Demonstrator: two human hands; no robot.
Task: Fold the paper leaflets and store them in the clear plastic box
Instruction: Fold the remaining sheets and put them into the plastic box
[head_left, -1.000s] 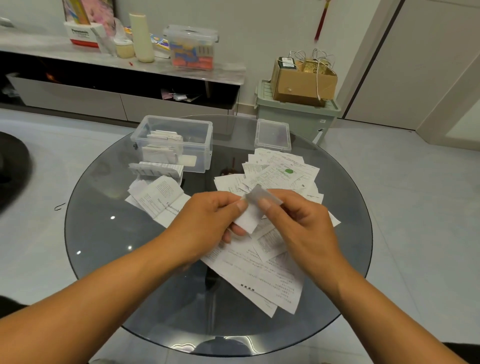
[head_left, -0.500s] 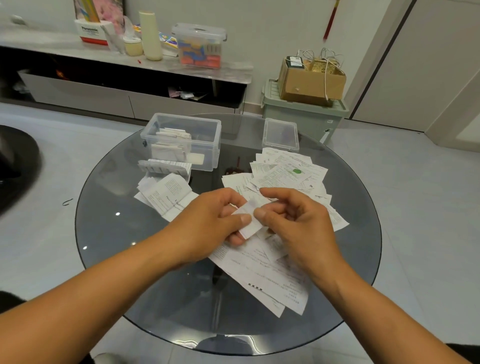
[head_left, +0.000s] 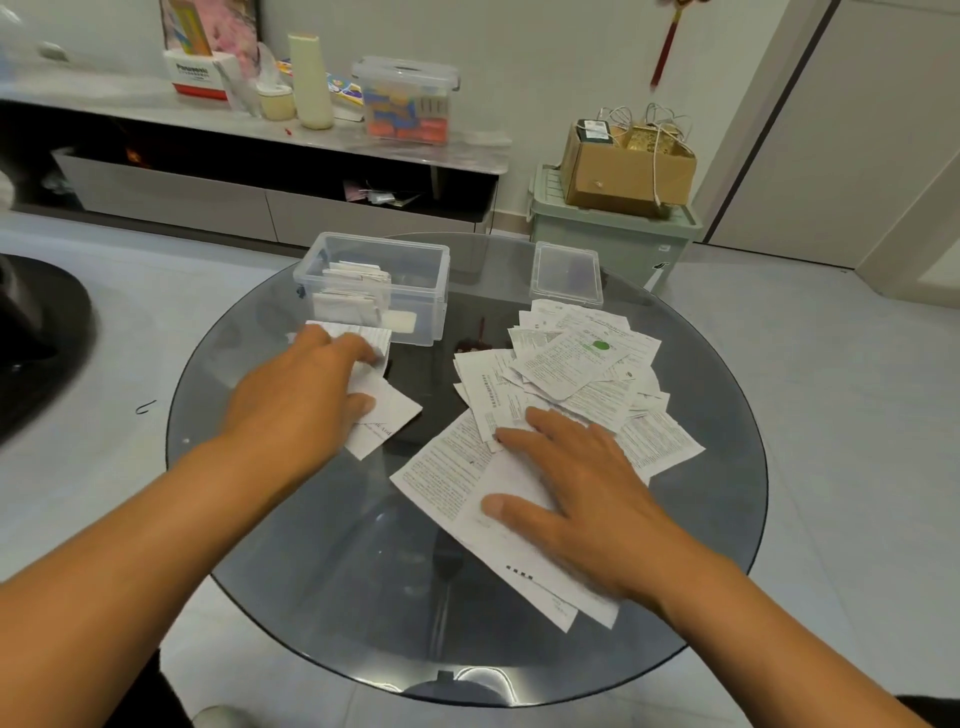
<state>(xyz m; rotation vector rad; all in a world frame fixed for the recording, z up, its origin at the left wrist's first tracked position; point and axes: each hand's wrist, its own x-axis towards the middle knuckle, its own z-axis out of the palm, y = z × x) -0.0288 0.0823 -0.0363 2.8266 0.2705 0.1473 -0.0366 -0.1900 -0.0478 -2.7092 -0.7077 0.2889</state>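
The right hand (head_left: 582, 493) lies flat, fingers spread, pressing on the loose unfolded leaflets (head_left: 566, 364) on the round glass worktop (head_left: 291, 545). Farther out, the left hand (head_left: 301, 395) rests on the folded leaflets (head_left: 387, 415) beside the clear plastic box (head_left: 415, 291); its fingers look relaxed, though blurred. The box already holds folded papers. Its lid (head_left: 569, 273) lies to the right.
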